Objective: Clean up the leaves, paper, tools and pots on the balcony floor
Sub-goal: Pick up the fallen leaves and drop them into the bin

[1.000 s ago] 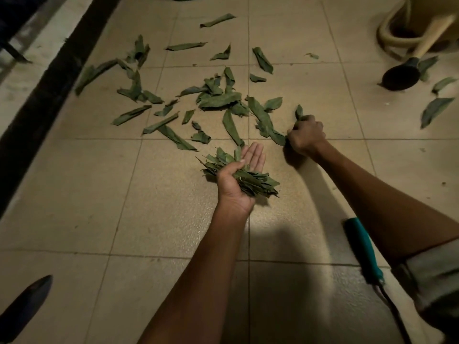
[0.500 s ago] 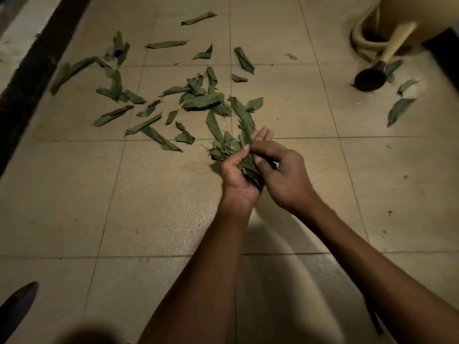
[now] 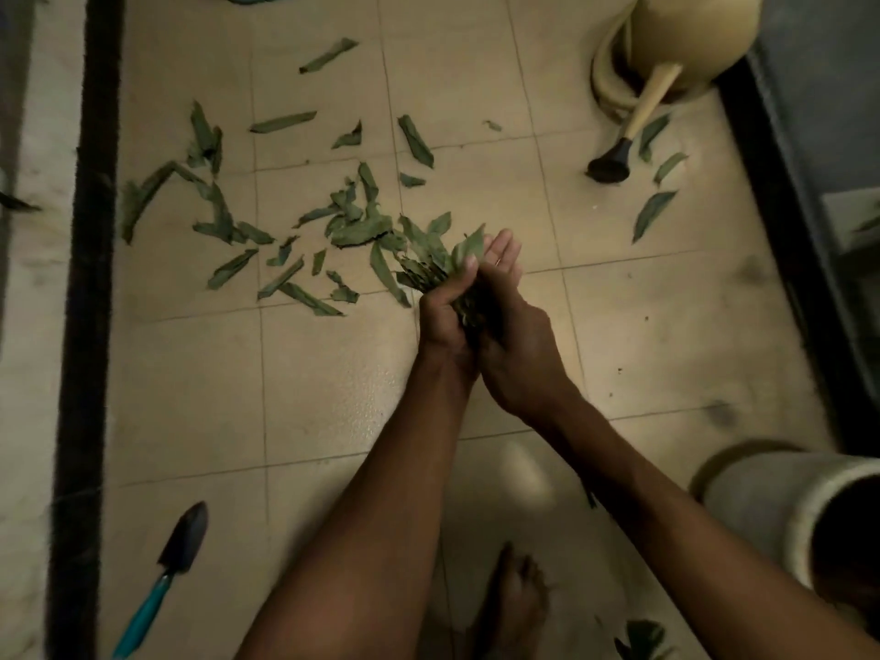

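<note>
My left hand (image 3: pixel 440 321) holds a bunch of green leaves (image 3: pixel 428 266) above the tiled floor, thumb pressed over them and fingers stretched out behind. Against it from the right, my right hand (image 3: pixel 519 345) curls round the lower end of the same bunch. Several loose leaves (image 3: pixel 352 231) lie scattered on the tiles beyond and to the left of my hands. A few more leaves (image 3: pixel 652 212) lie at the right near the watering can. A trowel with a teal handle (image 3: pixel 166 578) lies at the lower left.
A cream watering can (image 3: pixel 676 40) with a black rose (image 3: pixel 609 164) stands at the top right. A pale pot (image 3: pixel 771 502) sits at the lower right, with my bare foot (image 3: pixel 514 607) and more leaves (image 3: pixel 638 640) below. Dark strips (image 3: pixel 85 278) border the tiles.
My right hand left the floor and closed on the bunch in my left hand. Both hands rose, and the view pulled back, bringing in the pot and the trowel.
</note>
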